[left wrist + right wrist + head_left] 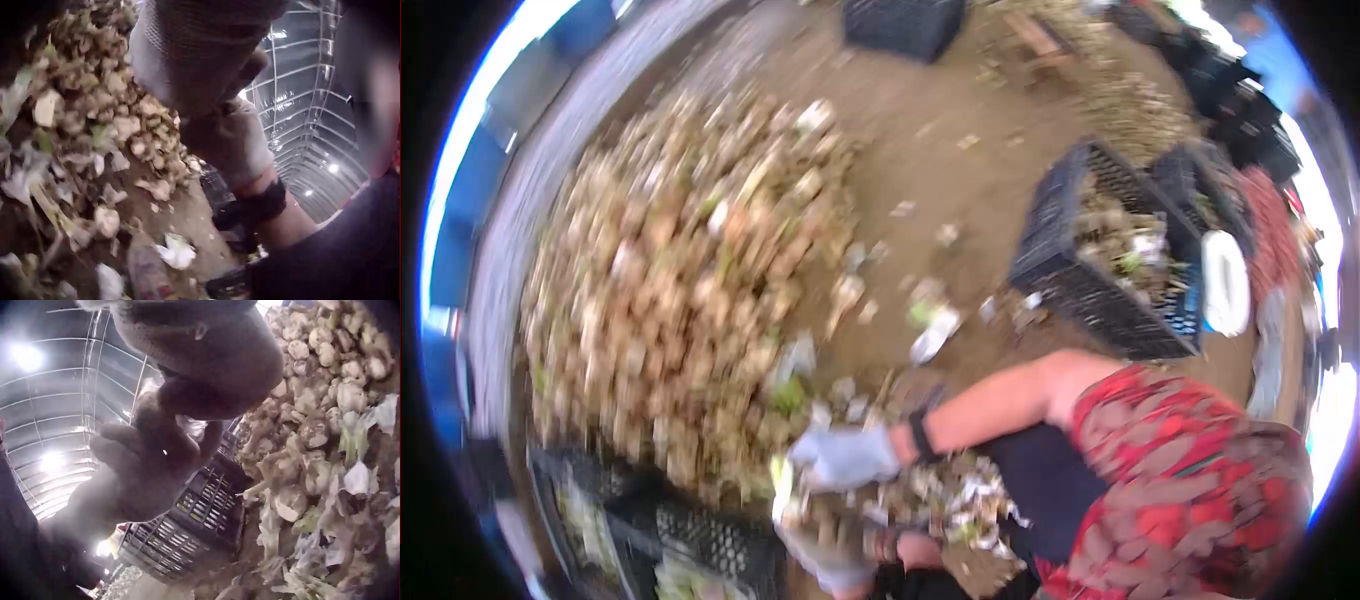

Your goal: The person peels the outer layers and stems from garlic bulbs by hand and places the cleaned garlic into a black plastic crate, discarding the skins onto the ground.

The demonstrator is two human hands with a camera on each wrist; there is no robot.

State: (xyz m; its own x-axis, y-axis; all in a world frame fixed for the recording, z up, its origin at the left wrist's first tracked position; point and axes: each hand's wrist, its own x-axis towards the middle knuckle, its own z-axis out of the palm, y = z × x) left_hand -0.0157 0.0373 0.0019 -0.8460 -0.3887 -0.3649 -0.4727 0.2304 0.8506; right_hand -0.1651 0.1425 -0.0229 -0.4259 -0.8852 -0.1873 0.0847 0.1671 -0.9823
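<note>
Both hands wear pale work gloves and meet close together at the lower edge of the heap. In the head view my right hand (845, 460), black band at its wrist, is uppermost, its fingertips at a pale green-white vegetable (782, 482). Just below, my left hand (830, 555) grips the same vegetable. The right wrist view shows a whitish bit of the vegetable (194, 428) between the curled fingers of the left hand (144, 459) and the right hand (206, 356). Gloves hide most of it, and its exact kind cannot be told.
A large heap of tan, bulb-like vegetables (680, 270) lies ahead. Black crates (710, 535) with pale vegetables stand at the lower left. Another black crate (1100, 310) holds leafy scraps. White and green peelings (935, 335) litter the dirt floor (940, 170).
</note>
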